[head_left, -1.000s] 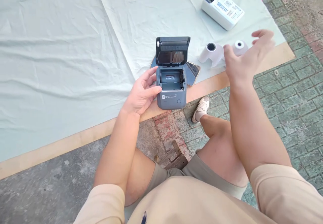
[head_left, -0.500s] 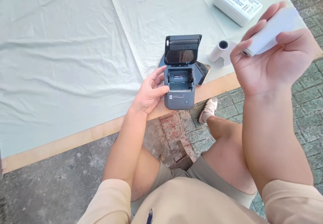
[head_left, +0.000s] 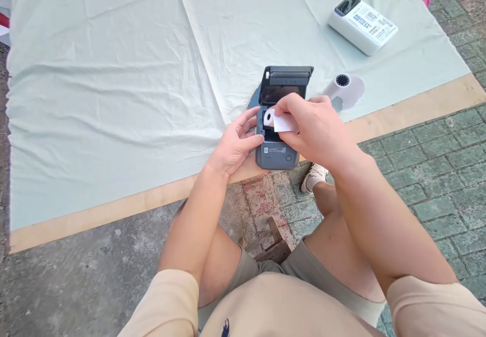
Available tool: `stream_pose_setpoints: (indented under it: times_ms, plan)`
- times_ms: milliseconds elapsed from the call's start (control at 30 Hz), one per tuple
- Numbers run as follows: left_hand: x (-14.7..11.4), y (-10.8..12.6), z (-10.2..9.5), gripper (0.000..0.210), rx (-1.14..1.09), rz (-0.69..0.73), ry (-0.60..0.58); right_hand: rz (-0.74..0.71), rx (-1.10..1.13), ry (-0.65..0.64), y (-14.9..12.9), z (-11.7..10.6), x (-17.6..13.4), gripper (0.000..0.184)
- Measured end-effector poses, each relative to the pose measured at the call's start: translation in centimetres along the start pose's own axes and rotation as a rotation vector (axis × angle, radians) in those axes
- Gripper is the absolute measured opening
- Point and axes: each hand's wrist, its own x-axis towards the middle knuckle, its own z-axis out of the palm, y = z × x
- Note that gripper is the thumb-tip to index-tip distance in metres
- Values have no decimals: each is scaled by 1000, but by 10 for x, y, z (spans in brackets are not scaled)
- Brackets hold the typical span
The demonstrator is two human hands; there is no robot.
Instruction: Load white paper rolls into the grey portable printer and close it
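A dark grey label printer (head_left: 276, 158) stands at the table's front edge with its lid (head_left: 287, 76) raised. My left hand (head_left: 237, 147) grips the printer's left side, thumb on the front rim and fingers behind. Between the thumb and fingers of my right hand (head_left: 309, 124) is a white paper roll (head_left: 283, 122), held at the mouth of the printer's compartment. The roll's core faces left, and a flap of its paper hangs toward me. My fingers hide the roll's right end and the compartment's right side.
Right of the printer, another white roll (head_left: 334, 87) with a dark toothed core lies on the pale cloth (head_left: 144, 99). A white box (head_left: 362, 25) with printed labels sits farther back. Bare wood (head_left: 182, 192) edges the table. Below are my legs and a small wooden stool (head_left: 275, 243).
My right hand has come down and left, bringing the paper roll from the upper right into the printer's opening. My left hand keeps its hold on the printer. The view has shifted slightly.
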Motion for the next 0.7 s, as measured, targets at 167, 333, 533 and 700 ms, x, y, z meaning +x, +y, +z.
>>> stream_pose_setpoints:
  times_ms: [167,333,533,700]
  plan:
    - [0,-1,1,95,16,11,-12,-12,-33,-20,-3,-11,-1,21]
    - [-1,0,2,98,36,6,5,-23,-44,-97,2,-8,0,31]
    - [-2,2,6,98,33,8,15,-82,-108,39,7,3,-5,34]
    - [-5,8,14,78,9,23,-12,-277,-140,196,-2,19,-19,44]
